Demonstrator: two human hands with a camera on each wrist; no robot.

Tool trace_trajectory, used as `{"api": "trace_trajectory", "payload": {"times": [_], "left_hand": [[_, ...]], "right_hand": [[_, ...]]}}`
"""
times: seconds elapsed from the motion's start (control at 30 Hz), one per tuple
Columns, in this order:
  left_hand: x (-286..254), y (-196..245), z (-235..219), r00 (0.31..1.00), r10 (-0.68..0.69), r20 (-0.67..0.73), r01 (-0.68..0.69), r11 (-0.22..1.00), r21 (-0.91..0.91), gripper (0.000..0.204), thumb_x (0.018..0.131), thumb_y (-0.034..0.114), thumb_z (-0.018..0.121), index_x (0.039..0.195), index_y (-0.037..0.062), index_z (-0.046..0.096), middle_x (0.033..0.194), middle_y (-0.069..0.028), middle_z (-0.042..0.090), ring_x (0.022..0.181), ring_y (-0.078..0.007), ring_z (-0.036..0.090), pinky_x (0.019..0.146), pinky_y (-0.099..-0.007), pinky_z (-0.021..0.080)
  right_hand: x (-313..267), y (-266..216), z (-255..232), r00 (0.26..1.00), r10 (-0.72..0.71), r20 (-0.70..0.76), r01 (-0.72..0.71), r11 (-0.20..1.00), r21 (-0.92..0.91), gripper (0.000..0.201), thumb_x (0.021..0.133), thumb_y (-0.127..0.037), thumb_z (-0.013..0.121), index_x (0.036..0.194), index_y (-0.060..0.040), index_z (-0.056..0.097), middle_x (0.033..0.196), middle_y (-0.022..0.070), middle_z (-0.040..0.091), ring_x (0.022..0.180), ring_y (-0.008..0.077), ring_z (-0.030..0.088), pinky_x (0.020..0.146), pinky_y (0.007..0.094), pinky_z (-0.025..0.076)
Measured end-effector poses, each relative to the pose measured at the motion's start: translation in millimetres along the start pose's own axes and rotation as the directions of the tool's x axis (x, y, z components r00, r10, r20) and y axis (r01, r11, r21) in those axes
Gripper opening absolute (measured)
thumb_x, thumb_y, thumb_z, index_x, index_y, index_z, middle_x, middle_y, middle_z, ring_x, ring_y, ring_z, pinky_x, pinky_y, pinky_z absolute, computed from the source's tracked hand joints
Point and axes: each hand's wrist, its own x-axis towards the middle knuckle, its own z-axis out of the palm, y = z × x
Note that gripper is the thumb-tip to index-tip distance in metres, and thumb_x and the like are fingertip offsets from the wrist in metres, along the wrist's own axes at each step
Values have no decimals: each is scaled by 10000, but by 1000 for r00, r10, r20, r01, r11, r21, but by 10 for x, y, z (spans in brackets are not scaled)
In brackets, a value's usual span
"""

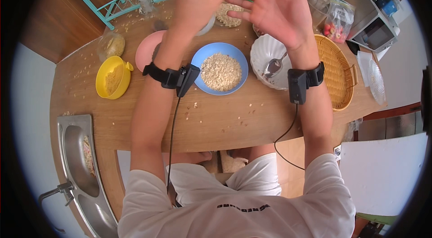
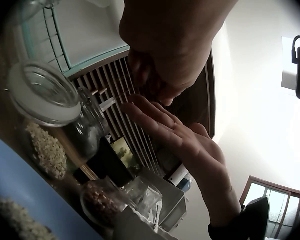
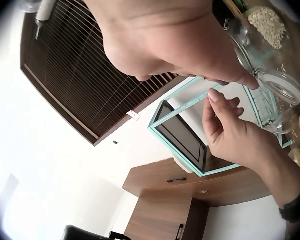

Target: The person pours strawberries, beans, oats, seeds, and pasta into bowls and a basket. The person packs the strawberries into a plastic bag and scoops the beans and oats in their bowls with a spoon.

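Note:
Raised over the far side of the table, my left hand (image 1: 193,6) has its fingers curled, thumb and fingertips right at the fingers of my right hand (image 1: 283,15). That right hand is palm up with its fingers spread and nothing in it. In the right wrist view the left thumb (image 3: 217,97) stands close to the right fingertips. Below the hands sits a blue bowl (image 1: 207,88) of rolled oats (image 1: 220,71). A white fluted bowl (image 1: 263,49) with a metal spoon (image 1: 273,68) in it stands under the right wrist.
A yellow bowl (image 1: 123,86) of tan powder and a pink dish (image 1: 146,51) lie left. Behind the hands is a glass jar of oats (image 2: 47,150). A wicker basket (image 1: 330,71) stands right, a teal rack (image 1: 103,10) back left, a sink (image 1: 81,161) front left. Loose flakes dot the table.

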Motion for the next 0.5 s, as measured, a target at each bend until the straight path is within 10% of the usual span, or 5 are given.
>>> {"api": "trace_trajectory", "payload": {"times": [0.1, 0.2, 0.3, 0.5], "left_hand": [[59, 94, -172, 971, -237, 34, 238, 969, -70, 144, 781, 30, 689, 921, 2, 680, 857, -120, 606, 708, -194, 616, 641, -260, 486], [87, 193, -141, 990, -107, 88, 122, 973, -195, 183, 774, 11, 674, 956, 13, 687, 866, -135, 605, 711, -238, 616, 648, -293, 492], [27, 231, 22, 994, -7, 113, 15, 997, -70, 152, 788, 116, 704, 921, 44, 705, 867, -18, 625, 668, -128, 586, 605, -250, 465], [-69, 0, 145, 994, -16, 112, 20, 999, -31, 146, 792, 116, 698, 916, 40, 695, 865, -18, 621, 689, -135, 602, 625, -253, 484]], "right_hand": [[-5, -38, -6, 1000, -6, -14, 6, 1000, -24, 848, 890, -719, 181, 1489, -132, 55, 1366, 260, 365, 1298, 372, 314, 1044, 523, 278], [48, -15, -166, 969, -11, 248, -11, 996, 89, 686, 977, -524, 353, 1468, -64, 217, 1341, 229, 446, 1249, 309, 414, 1030, 447, 337], [88, 86, -239, 935, 29, 352, -68, 993, 97, 756, 955, -614, 218, 1397, -11, 327, 1418, 192, 388, 1304, 352, 385, 1071, 548, 287], [83, 119, -216, 970, 27, 243, -59, 990, 125, 779, 946, -637, 187, 1418, -26, 283, 1399, 174, 405, 1303, 311, 386, 1069, 569, 255]]}}
